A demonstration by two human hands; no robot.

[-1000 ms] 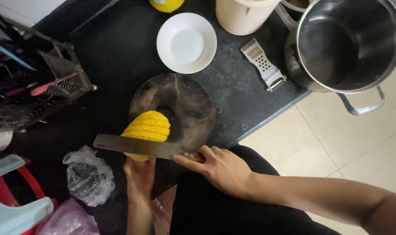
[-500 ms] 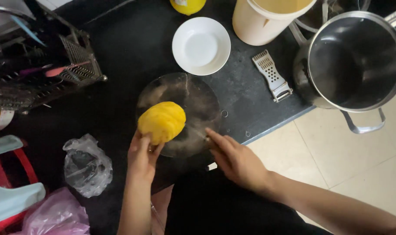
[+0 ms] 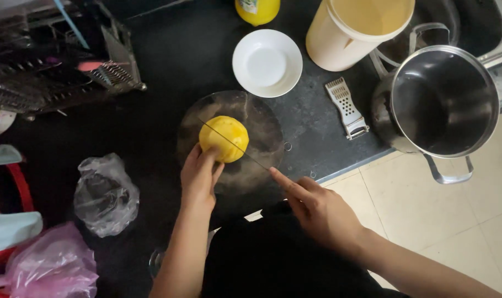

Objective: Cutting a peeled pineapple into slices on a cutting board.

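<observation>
A knife laid across a peeled yellow fruit, the cut barely begun.

The left hand [image 3: 198,176] had its fingers curled together against the near side of the yellow fruit [image 3: 224,138], steadying it, while the right hand [image 3: 317,209] gripped a knife [image 3: 231,144] handle with fingers closed and the forefinger stretched along the spine. Just beyond the fingertips the thin blade lay diagonally over the fruit, which looked whole and already skinned; judging by that, slicing was only starting and nearly all of it remained. The fruit sat on a round glass board [image 3: 262,132] on the dark counter [image 3: 168,60]. Farther out stood an empty white plate [image 3: 267,62], with a small grater [image 3: 346,107] and a steel pot [image 3: 444,105] off beyond the right hand.
</observation>
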